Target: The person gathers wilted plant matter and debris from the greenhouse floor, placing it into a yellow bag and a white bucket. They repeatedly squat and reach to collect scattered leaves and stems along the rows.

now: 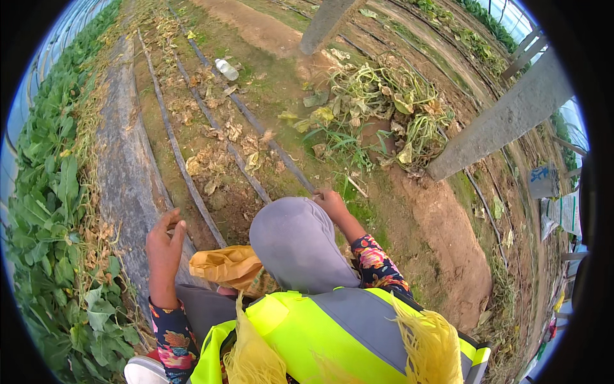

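My left hand (165, 252) is raised at the left, thumb and fingers curved apart with nothing between them. It hangs above the edge of a grey plastic mulch strip (115, 139). My right hand (332, 204) is beyond my grey-clad knee (292, 245), its fingers at the near end of a black drip irrigation hose (288, 161); whether they grip it is unclear. An orange woven sack (225, 266) lies crumpled between my hands, partly hidden by the knee. Dry leaves (235, 132) are scattered around the hoses on the soil.
Leafy green plants (53, 206) line the left side. A plastic bottle (227, 69) lies beside a hose. Wilted vines (383, 96) are heaped near a slanting concrete post (499, 115); another post (328, 24) stands farther off. A bucket (543, 181) is at the right.
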Demonstrator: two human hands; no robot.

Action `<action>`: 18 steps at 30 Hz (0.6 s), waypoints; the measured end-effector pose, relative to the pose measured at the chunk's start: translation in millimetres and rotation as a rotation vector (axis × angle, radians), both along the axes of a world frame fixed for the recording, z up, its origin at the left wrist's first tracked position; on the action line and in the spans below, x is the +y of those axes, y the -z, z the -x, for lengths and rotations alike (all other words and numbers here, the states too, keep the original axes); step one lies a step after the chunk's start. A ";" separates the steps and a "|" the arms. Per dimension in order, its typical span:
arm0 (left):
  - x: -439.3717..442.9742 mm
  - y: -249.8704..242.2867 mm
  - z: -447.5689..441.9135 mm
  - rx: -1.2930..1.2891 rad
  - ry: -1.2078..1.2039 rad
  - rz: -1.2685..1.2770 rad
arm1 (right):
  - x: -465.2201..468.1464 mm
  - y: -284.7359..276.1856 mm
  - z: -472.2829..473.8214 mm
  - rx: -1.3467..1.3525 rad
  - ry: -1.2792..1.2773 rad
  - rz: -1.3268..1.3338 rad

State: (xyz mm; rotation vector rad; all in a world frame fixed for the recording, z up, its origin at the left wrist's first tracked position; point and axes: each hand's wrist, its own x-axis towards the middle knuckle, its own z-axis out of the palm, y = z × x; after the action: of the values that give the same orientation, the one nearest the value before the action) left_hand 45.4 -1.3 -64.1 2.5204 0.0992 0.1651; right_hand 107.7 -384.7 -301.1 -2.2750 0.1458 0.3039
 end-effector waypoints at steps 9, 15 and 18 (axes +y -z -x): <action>-1.6 14.4 -16.1 0.102 0.027 -0.043 | -37.8 69.1 19.0 -0.110 0.080 0.149; 1.2 20.0 -20.7 0.168 0.003 -0.053 | -48.2 60.1 -80.5 -0.323 -0.200 0.606; 3.8 22.5 -22.6 0.205 -0.013 -0.067 | -67.8 63.3 -117.8 -0.309 -0.358 0.879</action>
State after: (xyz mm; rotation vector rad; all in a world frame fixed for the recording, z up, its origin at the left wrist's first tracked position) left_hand 68.0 2.5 -86.5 2.5976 0.1949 -0.0867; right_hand 225.5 -452.5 -364.4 -3.1879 -0.3660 0.0569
